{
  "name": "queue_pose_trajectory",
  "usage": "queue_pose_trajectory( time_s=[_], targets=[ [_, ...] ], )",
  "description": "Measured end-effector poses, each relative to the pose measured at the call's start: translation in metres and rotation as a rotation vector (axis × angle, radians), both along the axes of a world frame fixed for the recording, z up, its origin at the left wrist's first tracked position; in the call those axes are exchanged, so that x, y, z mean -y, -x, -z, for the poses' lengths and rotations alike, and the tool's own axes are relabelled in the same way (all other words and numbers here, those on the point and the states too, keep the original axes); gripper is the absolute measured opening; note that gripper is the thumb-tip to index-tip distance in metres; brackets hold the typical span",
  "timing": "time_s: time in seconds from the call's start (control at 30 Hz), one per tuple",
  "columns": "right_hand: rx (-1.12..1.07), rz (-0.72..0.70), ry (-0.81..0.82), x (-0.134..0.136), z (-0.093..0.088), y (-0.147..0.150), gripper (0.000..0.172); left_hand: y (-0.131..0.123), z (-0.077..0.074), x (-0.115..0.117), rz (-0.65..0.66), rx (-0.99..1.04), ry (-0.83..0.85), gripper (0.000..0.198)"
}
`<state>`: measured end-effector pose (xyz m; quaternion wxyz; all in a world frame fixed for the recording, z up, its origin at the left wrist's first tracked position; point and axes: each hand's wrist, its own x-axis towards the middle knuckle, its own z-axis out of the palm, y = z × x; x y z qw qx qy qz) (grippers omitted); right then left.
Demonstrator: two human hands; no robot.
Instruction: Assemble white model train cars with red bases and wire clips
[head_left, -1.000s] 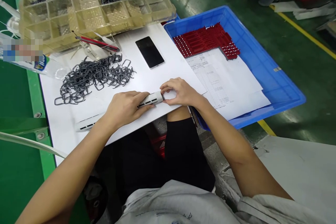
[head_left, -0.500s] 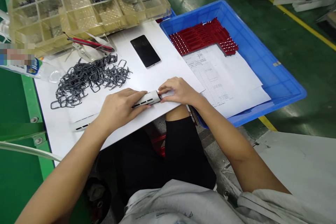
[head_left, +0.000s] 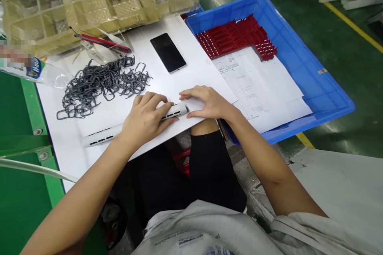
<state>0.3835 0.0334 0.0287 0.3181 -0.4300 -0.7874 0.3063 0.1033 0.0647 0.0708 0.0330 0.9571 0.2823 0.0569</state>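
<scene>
The left hand [head_left: 145, 118] curls its fingers over a white slotted plastic bar [head_left: 173, 112] lying on the white board [head_left: 199, 83], and the right hand [head_left: 211, 103] rests on the board, fingers spread, just beside the bar's end.

A factory assembly workshop, seen from a worker's seat. A green painted floor [head_left: 363, 99] runs off to the right, marked by a yellow safety line [head_left: 341, 18]. On the left stands a green-framed workbench [head_left: 37, 127] topped with a white board [head_left: 191, 63], and a compartmented plastic parts tray [head_left: 89, 4] sits at its far end. A blue plastic crate [head_left: 299, 44] to the right holds red moulded parts [head_left: 233, 36] and a printed production sheet [head_left: 257, 87].
</scene>
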Motion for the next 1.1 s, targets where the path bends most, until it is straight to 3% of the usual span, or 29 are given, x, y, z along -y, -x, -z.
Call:
queue_pose_trajectory(
  time_s=[0.13,0.23,0.4,0.5,0.57,0.67,0.73,0.9,1.1],
  targets=[
    [0.192,-0.020,-0.078,0.001,-0.003,0.024,0.060,-0.009,0.001,0.004,-0.028,-0.047,0.019,0.044],
    [0.290,-0.029,-0.123,0.007,-0.005,0.039,0.048,0.002,-0.009,0.005,-0.092,-0.076,0.137,0.043],
    [0.264,0.019,-0.075,0.017,-0.012,0.014,0.039,0.084,-0.025,0.032,-0.303,-0.121,0.191,0.064],
    [0.250,0.073,0.012,0.013,-0.018,-0.007,0.041,0.133,-0.013,0.063,-0.415,0.073,0.257,0.060],
    [0.233,0.081,0.067,0.008,-0.021,-0.011,0.042,0.149,0.001,0.083,-0.431,0.245,0.326,0.056],
    [0.166,0.137,0.140,0.004,-0.025,-0.004,0.042,0.155,0.016,0.105,-0.420,0.470,0.406,0.055],
    [0.070,0.208,0.194,0.010,-0.027,0.004,0.040,0.154,0.018,0.116,-0.365,0.612,0.437,0.060],
    [-0.143,0.352,0.261,0.049,-0.022,0.005,0.038,0.157,0.006,0.142,-0.194,0.793,0.422,0.071],
    [-0.088,0.372,0.258,0.082,-0.015,-0.012,0.042,0.156,-0.002,0.155,-0.127,0.852,0.489,0.070]
  ],
)
